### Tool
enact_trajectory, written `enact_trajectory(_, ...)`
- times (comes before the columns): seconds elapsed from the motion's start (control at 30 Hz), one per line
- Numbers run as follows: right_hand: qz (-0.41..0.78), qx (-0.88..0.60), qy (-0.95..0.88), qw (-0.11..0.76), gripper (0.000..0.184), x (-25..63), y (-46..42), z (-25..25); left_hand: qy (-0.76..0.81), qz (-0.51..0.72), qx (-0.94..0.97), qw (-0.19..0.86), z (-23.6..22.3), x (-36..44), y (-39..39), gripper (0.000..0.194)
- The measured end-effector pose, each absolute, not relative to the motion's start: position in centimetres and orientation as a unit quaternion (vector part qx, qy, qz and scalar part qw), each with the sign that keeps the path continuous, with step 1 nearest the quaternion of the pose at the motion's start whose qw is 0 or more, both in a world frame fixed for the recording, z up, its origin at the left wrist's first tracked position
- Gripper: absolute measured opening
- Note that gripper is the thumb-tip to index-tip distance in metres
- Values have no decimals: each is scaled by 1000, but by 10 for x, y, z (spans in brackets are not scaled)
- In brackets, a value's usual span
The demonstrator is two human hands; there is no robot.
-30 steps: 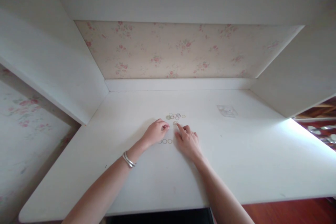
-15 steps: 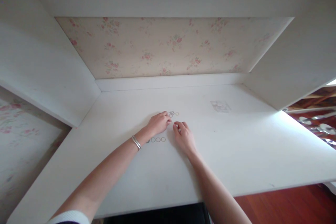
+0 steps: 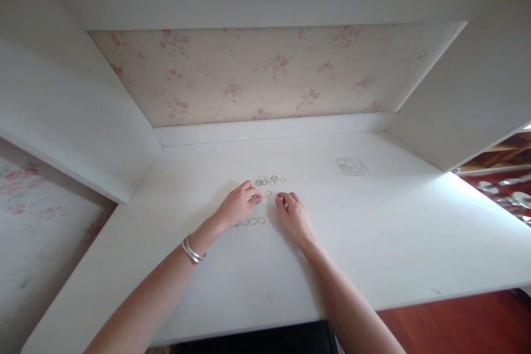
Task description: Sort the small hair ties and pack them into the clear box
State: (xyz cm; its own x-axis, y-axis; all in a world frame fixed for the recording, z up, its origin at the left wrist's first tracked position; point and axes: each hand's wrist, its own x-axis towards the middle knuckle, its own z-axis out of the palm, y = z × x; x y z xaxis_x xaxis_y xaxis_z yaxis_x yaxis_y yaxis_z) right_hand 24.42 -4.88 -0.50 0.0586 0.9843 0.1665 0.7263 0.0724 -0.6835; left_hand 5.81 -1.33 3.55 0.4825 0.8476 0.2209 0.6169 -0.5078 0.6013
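My left hand (image 3: 239, 206), with silver bangles at the wrist, rests low over the white desk. Its thumb and forefinger pinch a thin ring (image 3: 263, 197), only partly seen. My right hand (image 3: 293, 214) is a little to the right, its thumb and forefinger curled together; what they hold, if anything, is too small to make out. Between the two hands lies a single ring (image 3: 269, 193). Just beyond them is a loose cluster of several small rings (image 3: 272, 181). Nearer me, a row of rings (image 3: 253, 221) runs partly under my left hand.
A clear plastic bag (image 3: 351, 166) lies flat on the white desk (image 3: 373, 243) at the right. White side panels and a low back ledge (image 3: 274, 126) enclose the desk's far part. A black object (image 3: 257, 338) is below the front edge.
My left hand has drawn back to the left, uncovering more of the ring cluster and the single ring between the hands. My right hand has barely moved.
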Motion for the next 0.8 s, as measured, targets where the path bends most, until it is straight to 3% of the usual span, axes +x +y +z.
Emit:
enact_trajectory(0.23,195,-656,-657,316,29,244,-48,-5,451,199,848,192,32,38,-59,22)
enact_trajectory(0.57,192,-654,-664,308,29,243,-49,-7,448,151,875,106,17,35,-63,24)
enact_trajectory(0.8,130,-651,-717,212,39,239,-51,-4,445,150,877,99,17,33,-63,22)
